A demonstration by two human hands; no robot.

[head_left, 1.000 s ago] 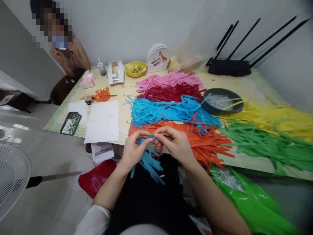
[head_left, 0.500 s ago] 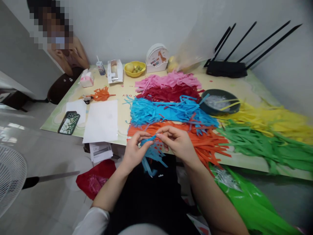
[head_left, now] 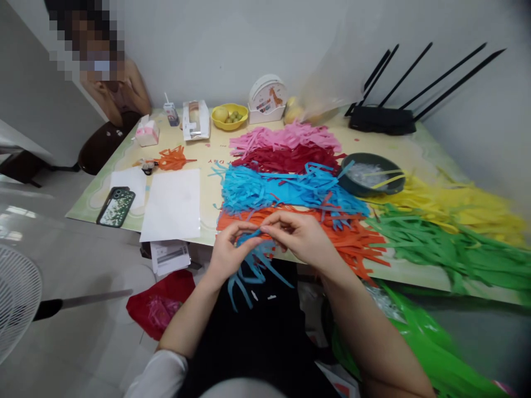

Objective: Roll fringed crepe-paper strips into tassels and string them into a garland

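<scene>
My left hand (head_left: 232, 251) pinches a fringed blue paper tassel (head_left: 254, 265), whose strips hang down over my lap. My right hand (head_left: 292, 235) is closed on the tip of the same tassel, and the fingertips of both hands nearly meet. Just beyond them on the table lie orange strips (head_left: 357, 243), with blue strips (head_left: 286, 188), dark red strips (head_left: 290, 157) and pink strips (head_left: 286, 137) in rows behind. Green strips (head_left: 440, 240) and yellow strips (head_left: 468, 207) spread to the right. An orange tassel (head_left: 172, 158) lies at the left.
A dark bowl (head_left: 371, 174) holds clear pieces. White paper (head_left: 171, 204) and a phone (head_left: 116, 207) lie at the left. Farther back are a yellow fruit bowl (head_left: 229, 117) and a black router (head_left: 381, 120). A person (head_left: 135, 91) sits at the far left; a fan (head_left: 19, 298) stands nearer.
The hanging blue strips have spread out and swung lower and to the left. Both hands remain pinched on the tassel, and the right has shifted slightly left. The view has moved slightly.
</scene>
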